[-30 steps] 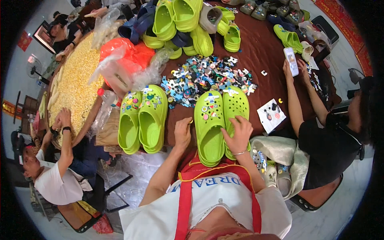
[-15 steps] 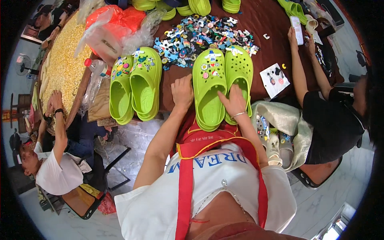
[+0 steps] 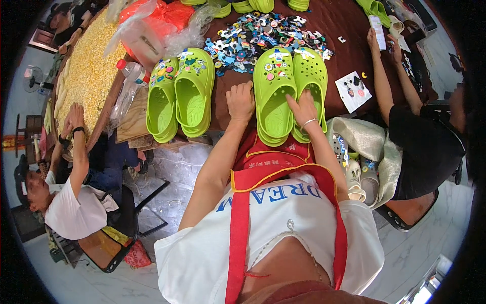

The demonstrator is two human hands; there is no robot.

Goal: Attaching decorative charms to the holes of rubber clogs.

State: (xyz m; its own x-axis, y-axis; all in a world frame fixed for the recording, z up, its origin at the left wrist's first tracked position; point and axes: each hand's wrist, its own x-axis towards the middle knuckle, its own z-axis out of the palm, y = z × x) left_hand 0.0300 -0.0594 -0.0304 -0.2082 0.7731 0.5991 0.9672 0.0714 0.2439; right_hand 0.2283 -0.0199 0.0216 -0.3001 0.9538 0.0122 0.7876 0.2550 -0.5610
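Observation:
Two pairs of lime-green clogs stand on the brown-covered table, toes pointing away from me. The left pair, with its clog (image 3: pixel 194 96), carries colourful charms on its toes. In the right pair, the left clog (image 3: pixel 274 101) has several charms, and the right clog (image 3: pixel 315 71) has a white one at its toe. My right hand (image 3: pixel 305 110) grips the right pair, fingers down inside the right clog and thumb over the left one's edge. Between the pairs my left hand (image 3: pixel 240 104) rests with curled fingers at the table edge; nothing shows in it.
Beyond the clogs lies a heap of shoe charms (image 3: pixel 268 38). A white card (image 3: pixel 353 92) with charms lies at right, near a person holding a phone (image 3: pixel 377 33). Leftward are a bottle (image 3: pixel 134 73), plastic bags (image 3: pixel 152 30) and another person at a tray of yellow kernels (image 3: pixel 91 66). A sack (image 3: pixel 387 147) holds more clogs.
The whole view has shifted slightly, so the table things sit higher and further right in it. My hands keep nearly the same places by the clogs.

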